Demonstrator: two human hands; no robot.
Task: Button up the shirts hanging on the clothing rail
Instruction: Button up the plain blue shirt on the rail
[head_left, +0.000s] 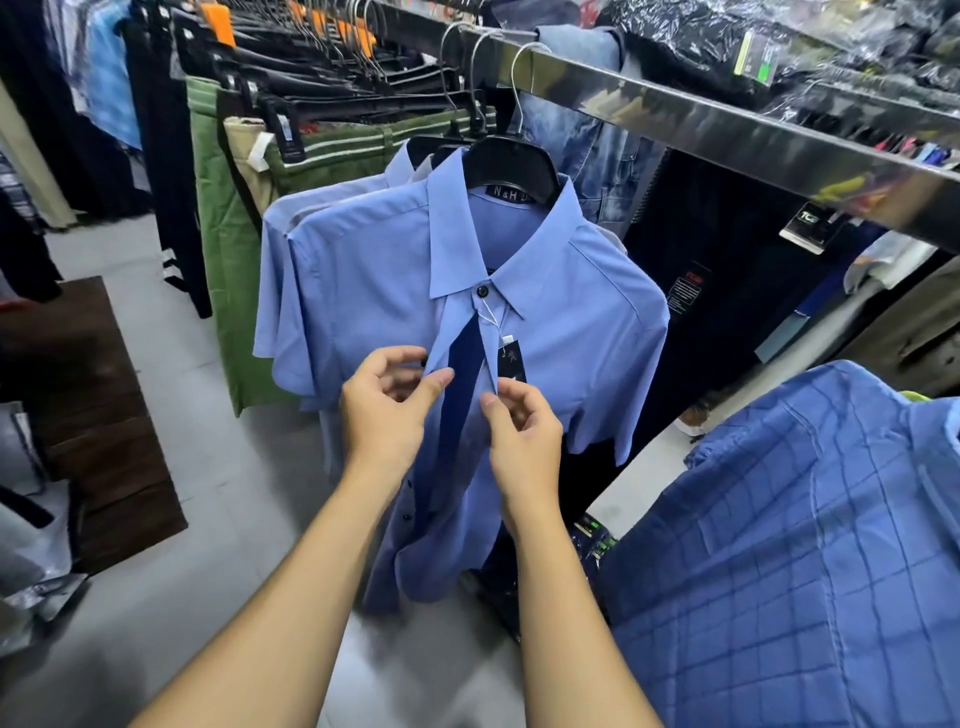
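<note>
A blue shirt (571, 338) hangs from the clothing rail (727, 124). Its collar button (482, 291), above the hands, is fastened. The left hand (384, 410) pinches one front edge and the right hand (524, 436) pinches the other, with a dark gap between them. The next move is probably to close that gap and push the second button through.

Bare left hand (384, 415), bare right hand (524, 441); forearms (291, 597) uncovered to frame edge; nails (489, 403) apparently short.
</note>
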